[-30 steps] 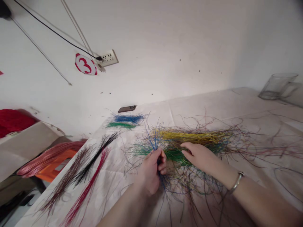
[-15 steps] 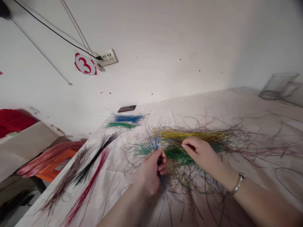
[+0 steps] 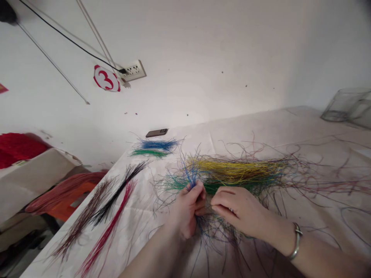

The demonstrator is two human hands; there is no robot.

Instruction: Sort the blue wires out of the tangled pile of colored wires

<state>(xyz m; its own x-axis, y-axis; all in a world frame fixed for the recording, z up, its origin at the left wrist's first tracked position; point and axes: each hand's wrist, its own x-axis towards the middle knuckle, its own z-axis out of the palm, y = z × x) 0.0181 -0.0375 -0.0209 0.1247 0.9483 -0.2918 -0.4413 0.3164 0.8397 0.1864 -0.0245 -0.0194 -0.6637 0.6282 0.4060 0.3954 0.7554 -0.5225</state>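
1. Tightly, the left hand (image 3: pixel 185 210) is pinching a thin bunch of blue wires (image 3: pixel 189 173), its fingers (image 3: pixel 199 197) curled closed.
2. The right hand (image 3: pixel 239 208) is curving its fingers (image 3: pixel 223 197) just beside it, among loose strands; whether they are grasping any, I cannot tell.
3. A yellow-and-green wire tangle (image 3: pixel 237 172) is sprawling across the sheet-covered table (image 3: pixel 255 125), just beyond both hands.

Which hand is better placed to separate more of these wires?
Probably the right hand: its fingers touch the tangled multicoloured thin wires, while the left hand grips a bunch of thin blue wires.
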